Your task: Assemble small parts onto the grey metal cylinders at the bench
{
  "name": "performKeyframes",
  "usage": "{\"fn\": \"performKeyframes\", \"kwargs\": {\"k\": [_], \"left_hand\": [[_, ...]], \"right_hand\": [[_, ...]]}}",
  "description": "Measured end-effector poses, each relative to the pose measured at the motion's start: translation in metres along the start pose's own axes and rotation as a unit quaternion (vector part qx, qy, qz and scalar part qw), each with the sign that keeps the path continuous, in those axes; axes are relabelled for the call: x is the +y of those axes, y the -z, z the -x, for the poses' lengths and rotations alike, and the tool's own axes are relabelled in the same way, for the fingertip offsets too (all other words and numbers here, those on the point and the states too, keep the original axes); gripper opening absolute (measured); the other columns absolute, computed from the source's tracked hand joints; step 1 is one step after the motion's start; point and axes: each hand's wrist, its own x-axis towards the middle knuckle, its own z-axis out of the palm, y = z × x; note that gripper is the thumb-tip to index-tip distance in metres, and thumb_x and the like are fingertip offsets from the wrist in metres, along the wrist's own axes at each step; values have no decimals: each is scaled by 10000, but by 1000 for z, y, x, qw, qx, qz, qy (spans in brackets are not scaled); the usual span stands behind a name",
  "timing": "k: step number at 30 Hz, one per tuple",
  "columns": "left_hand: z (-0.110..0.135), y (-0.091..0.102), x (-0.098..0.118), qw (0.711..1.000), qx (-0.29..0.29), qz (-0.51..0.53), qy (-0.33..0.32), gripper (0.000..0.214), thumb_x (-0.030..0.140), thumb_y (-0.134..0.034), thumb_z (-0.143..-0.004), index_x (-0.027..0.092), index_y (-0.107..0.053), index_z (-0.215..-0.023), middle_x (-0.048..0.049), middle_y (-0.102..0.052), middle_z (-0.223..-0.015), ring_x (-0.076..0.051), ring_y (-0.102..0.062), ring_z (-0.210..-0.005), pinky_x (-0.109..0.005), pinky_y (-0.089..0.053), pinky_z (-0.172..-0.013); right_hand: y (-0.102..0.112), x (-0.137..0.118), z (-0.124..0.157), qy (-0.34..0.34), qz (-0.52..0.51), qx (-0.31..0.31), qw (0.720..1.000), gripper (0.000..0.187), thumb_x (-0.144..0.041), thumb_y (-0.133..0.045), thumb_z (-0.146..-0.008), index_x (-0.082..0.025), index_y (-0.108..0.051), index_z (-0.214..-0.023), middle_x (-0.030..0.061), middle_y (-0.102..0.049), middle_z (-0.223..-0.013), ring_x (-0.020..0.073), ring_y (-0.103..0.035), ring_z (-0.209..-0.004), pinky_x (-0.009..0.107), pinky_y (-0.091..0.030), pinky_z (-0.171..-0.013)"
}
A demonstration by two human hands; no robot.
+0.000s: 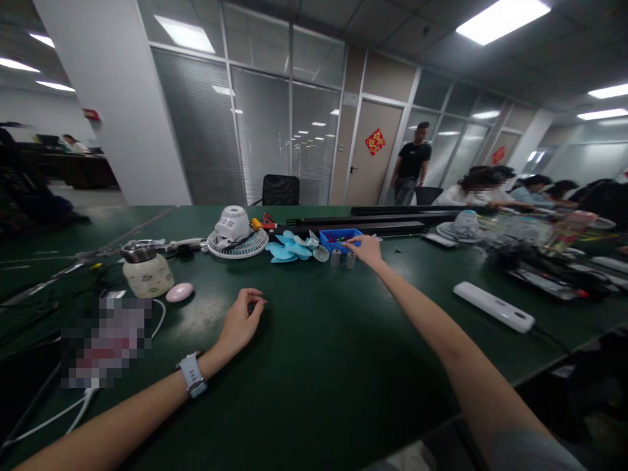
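My right hand (367,250) reaches to the right side of a small blue bin (326,243). Its thumb and fingertips are brought together at the bin's rim; whatever they may grip is too small to make out. Small parts lie inside the bin. Two grey metal cylinders (335,258) stand just in front of it. Light blue fan blades (289,248) lie to its left. On the green table, my left hand (244,318) rests with loosely curled fingers, the thumb apart from them and nothing in it.
A white fan housing on its grille (233,226) lies at the back. To the left are a cream jar (146,275), a pink oval object (179,292) and cables. A white power strip (493,307) is at right. Long black bars (383,222) lie behind the bin. People sit and stand beyond.
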Motion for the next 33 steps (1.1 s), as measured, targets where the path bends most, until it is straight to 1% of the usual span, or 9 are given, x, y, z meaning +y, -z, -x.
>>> {"fn": "performKeyframes", "kwargs": {"k": [3,7,10,15,19,23,27,30,33], "left_hand": [[-1,0,-1,1000,-4,-2,5,329,438,-453,-828,206,-465,-1062,-86,-694,-992,-245,-664,-917,-392,-493,-798],[-2,-1,-4,1000,-14,-8,4,331,443,-447,-838,207,-467,-1068,-84,-691,-1000,-243,-661,-925,-397,-489,-810],[-2,-1,-3,1000,-16,-10,3,330,441,-443,-841,207,-464,-1072,-85,-687,-1008,-243,-658,-929,-400,-485,-817],[1,1,0,1000,-20,-8,4,326,440,-439,-840,207,-457,-1067,-83,-686,-998,-243,-653,-942,-402,-481,-832],[1,0,-1,1000,-19,-15,3,328,447,-441,-839,210,-464,-1065,-79,-686,-1001,-241,-654,-937,-403,-483,-828],[0,0,0,1000,-20,-10,5,327,442,-444,-829,206,-463,-1055,-86,-688,-992,-240,-661,-918,-402,-488,-828],[0,0,2,1000,-20,-14,13,327,442,-449,-816,209,-463,-1045,-89,-694,-984,-247,-669,-908,-402,-495,-810],[0,0,2,1000,-20,-12,10,327,447,-447,-819,212,-465,-1045,-87,-695,-986,-248,-668,-928,-400,-496,-818],[0,0,1,1000,-23,-12,8,322,447,-444,-826,212,-467,-1045,-84,-695,-990,-245,-668,-936,-399,-496,-828]], "right_hand": [[-4,25,-10,-57,50,-57,995,333,-524,-612,-831,-255,-770,-949,57,-747,-934,226,-664,-900,294,-472,-776],[-15,30,-9,-60,45,-83,994,353,-566,-617,-810,-268,-772,-920,42,-750,-892,207,-673,-846,273,-485,-730],[-18,30,-8,-63,43,-88,993,356,-570,-607,-814,-272,-770,-922,37,-749,-893,203,-672,-850,270,-489,-732],[-13,32,-6,-66,48,-89,993,316,-507,-587,-854,-269,-758,-972,44,-744,-929,215,-669,-891,273,-486,-754],[-9,29,-5,-63,63,-101,991,288,-495,-630,-827,-273,-767,-948,55,-745,-917,227,-670,-872,284,-489,-759],[-9,25,-6,-58,85,-104,989,284,-496,-624,-832,-282,-770,-950,64,-745,-924,232,-672,-883,292,-494,-762],[-9,25,-5,-59,104,-107,987,341,-561,-594,-828,-292,-775,-935,77,-745,-903,239,-677,-866,301,-497,-760],[-10,26,-2,-57,116,-102,986,429,-609,-512,-855,-284,-774,-953,94,-743,-900,259,-675,-873,329,-493,-771],[-13,24,-1,-31,120,-87,988,505,-631,-418,-889,-283,-737,-1070,93,-728,-1026,270,-639,-999,364,-462,-858]]}}
